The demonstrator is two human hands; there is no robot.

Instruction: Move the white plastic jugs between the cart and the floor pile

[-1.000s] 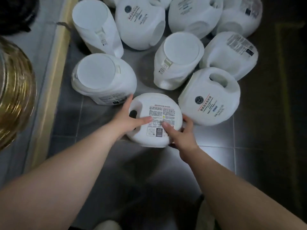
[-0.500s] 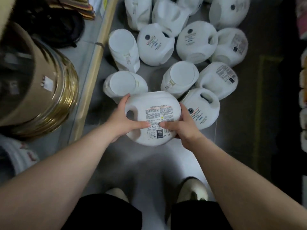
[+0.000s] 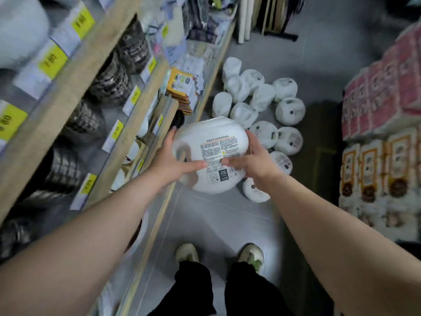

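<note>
So the person's got a white jug (image 3: 210, 156) held up in the air between both hands, label side up. Left hand (image 3: 169, 159) wraps the handle end, thumb across the top; right hand (image 3: 252, 161) grips the other side, thumb on the label. Past the jug, a bunch more white jugs (image 3: 262, 115) lie on the grey floor (image 3: 218, 215). Left of the jug there's a wooden shelf (image 3: 141, 103) with yellow price tags. Right of it, stacked packs (image 3: 378, 137). Below the jug, their two pale shoes (image 3: 186, 253).
</note>
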